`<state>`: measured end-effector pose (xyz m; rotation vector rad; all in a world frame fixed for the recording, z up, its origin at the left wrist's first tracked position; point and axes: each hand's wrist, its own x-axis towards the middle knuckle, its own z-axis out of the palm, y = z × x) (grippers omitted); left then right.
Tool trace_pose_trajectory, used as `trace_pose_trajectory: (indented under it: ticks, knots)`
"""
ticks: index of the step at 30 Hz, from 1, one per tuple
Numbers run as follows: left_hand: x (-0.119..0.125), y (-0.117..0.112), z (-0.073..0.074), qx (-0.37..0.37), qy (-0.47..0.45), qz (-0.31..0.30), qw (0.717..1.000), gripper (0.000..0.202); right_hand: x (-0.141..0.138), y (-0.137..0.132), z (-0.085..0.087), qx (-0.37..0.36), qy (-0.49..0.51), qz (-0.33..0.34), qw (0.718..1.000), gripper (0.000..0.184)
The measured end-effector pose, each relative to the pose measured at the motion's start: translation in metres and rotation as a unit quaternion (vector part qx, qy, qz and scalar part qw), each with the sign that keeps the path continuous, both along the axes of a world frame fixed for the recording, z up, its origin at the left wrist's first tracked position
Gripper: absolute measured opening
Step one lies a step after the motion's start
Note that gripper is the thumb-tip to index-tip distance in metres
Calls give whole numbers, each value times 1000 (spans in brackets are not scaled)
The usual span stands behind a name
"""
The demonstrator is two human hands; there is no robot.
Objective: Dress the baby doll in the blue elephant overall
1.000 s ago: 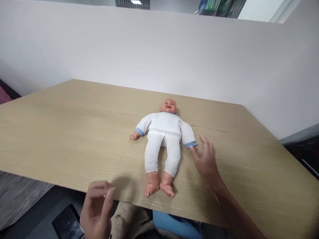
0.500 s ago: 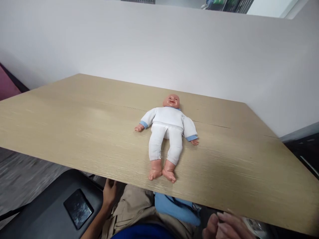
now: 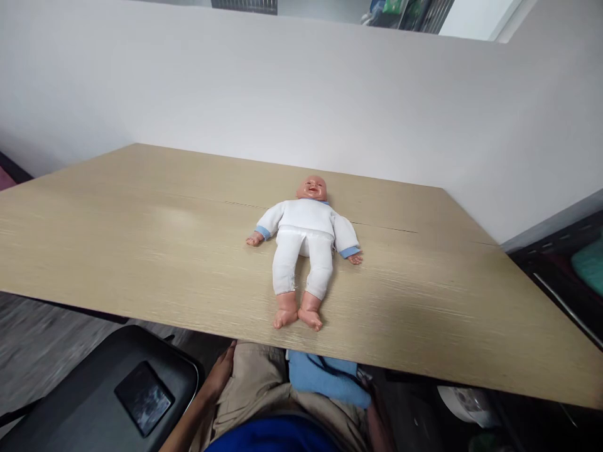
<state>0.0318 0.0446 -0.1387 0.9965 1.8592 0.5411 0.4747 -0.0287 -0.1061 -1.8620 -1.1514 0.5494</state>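
Note:
A baby doll (image 3: 308, 216) in a white top and trousers with blue cuffs lies on its back on the table (image 3: 155, 251). Its bare feet point toward me, and neither hand touches it. My left hand (image 3: 223, 369) rests against my left thigh by the table's front edge, fingers stretched out and partly hidden. On my lap lies a light blue cloth (image 3: 325, 376). My right hand (image 3: 367, 383) is low beside this cloth, dim and mostly hidden near the table edge; its fingers cannot be made out.
To the left stands a black chair (image 3: 80, 383) with a dark phone or tablet (image 3: 144, 398) on its seat. A white wall (image 3: 282, 94) rises behind the table. A white round object (image 3: 464, 403) is under the table at right, and a dark rack (image 3: 560, 251) stands beyond the right edge.
My right hand has dropped from in front of the table edge down beside my lap. My left hand has shifted right onto my thigh. The view has moved slightly; the doll lies as before.

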Motion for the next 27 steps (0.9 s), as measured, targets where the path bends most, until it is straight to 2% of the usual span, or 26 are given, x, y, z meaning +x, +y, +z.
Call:
trace_pose_trajectory:
  ticks: [2,4,7,8,9,11,12,15,17,19,20,21,23,25,27]
  knots:
    - [8,0,5,2,10,-29,1000,95,-7,4,2,-15,9,-2,1000,62]
    - [12,0,12,4,25,-53,998,91,-15,7,12,-32,30,-1,999,61]
    - [9,1,30,17,46,-94,994,78,-32,8,42,-36,61,6,997,68]
    - [7,1,39,24,63,-116,991,76,-39,7,56,-28,60,11,998,69]
    - [6,0,52,33,82,-142,986,74,-46,6,71,-33,59,44,997,66]
    - [3,-2,86,41,116,-201,972,74,-60,3,106,-41,54,128,989,52]
    - [3,-4,108,56,95,-230,967,66,-66,3,126,-32,47,173,983,44]
    - [8,-9,190,52,-53,-333,940,51,-75,8,190,7,22,351,936,28]
    - [17,-9,248,49,-165,-410,896,63,-74,18,233,21,37,430,902,24]
    - [28,-4,297,85,-261,-461,844,56,-72,32,273,69,70,466,879,25]
    - [34,0,316,119,-287,-464,830,51,-70,40,290,67,81,475,874,25]
    - [40,6,331,163,-295,-457,823,49,-70,50,306,72,91,493,862,26]
    - [53,23,351,255,-273,-417,829,57,-70,71,334,117,108,509,846,27]
    - [64,44,362,330,-229,-391,828,71,-74,95,354,161,111,513,836,25]
    - [74,68,370,369,-203,-395,817,78,-80,120,370,183,98,508,836,20]
